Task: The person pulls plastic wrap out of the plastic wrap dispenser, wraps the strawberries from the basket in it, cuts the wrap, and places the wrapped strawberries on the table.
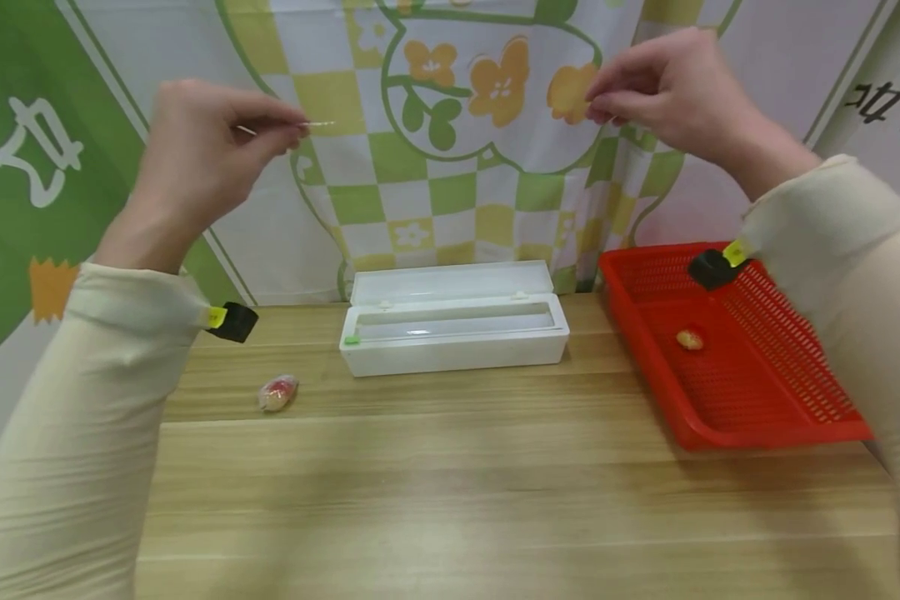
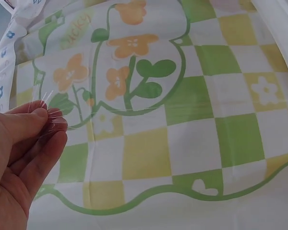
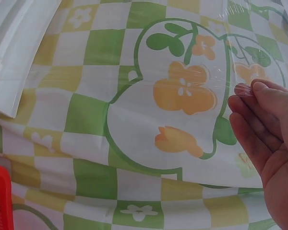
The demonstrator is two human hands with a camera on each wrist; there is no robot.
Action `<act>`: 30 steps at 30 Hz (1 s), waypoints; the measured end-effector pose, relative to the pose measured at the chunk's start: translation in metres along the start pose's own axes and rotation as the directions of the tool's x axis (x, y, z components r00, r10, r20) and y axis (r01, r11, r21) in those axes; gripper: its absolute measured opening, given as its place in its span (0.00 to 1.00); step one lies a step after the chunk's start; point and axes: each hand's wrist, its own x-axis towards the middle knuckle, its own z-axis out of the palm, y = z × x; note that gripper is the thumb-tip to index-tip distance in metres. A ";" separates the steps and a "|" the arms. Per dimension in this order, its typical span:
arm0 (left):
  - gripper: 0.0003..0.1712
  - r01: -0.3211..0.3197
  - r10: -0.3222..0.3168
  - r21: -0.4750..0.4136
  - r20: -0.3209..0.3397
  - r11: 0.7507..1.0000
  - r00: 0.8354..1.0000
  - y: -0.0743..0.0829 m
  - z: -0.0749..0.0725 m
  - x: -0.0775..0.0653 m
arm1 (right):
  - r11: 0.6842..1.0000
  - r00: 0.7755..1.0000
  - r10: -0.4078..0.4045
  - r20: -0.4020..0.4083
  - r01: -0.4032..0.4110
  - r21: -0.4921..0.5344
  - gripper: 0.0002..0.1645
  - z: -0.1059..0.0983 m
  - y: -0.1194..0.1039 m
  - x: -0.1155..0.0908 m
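Note:
Both hands are raised above the table, spread wide apart. My left hand (image 1: 202,150) pinches an edge of clear cling film (image 1: 321,124) between thumb and fingers; the gathered edge (image 2: 47,99) shows in the left wrist view. My right hand (image 1: 682,96) pinches the film's other side, and faint creases of film (image 3: 233,12) show in the right wrist view. Most of the sheet is too transparent to trace. Below and between the hands, a white cling film dispenser (image 1: 453,352) stands on the table with its lid (image 1: 450,283) raised.
A small red and pale item wrapped in clear film (image 1: 277,392) lies on the wooden table (image 1: 450,492) at left. At right is a red plastic basket (image 1: 656,371), holding a small yellowish piece (image 1: 690,339). A checked, flowered curtain (image 1: 450,196) hangs behind.

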 end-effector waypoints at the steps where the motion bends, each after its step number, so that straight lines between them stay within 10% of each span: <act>1: 0.15 -0.013 0.013 0.001 -0.010 1.000 1.000 0.001 -0.001 -0.001 | 1.000 1.000 -0.001 -0.001 0.001 0.006 0.14 -0.001 0.000 0.000; 13: 0.11 -0.129 0.129 0.003 -0.044 0.992 0.991 0.006 -0.009 -0.016 | 1.000 1.000 -0.020 -0.013 0.020 0.009 0.15 -0.009 -0.006 -0.015; 30: 0.08 -0.404 0.401 -0.023 -0.079 0.914 0.912 0.017 -0.020 -0.067 | 0.974 0.973 -0.226 -0.047 0.228 0.022 0.11 -0.019 -0.025 -0.064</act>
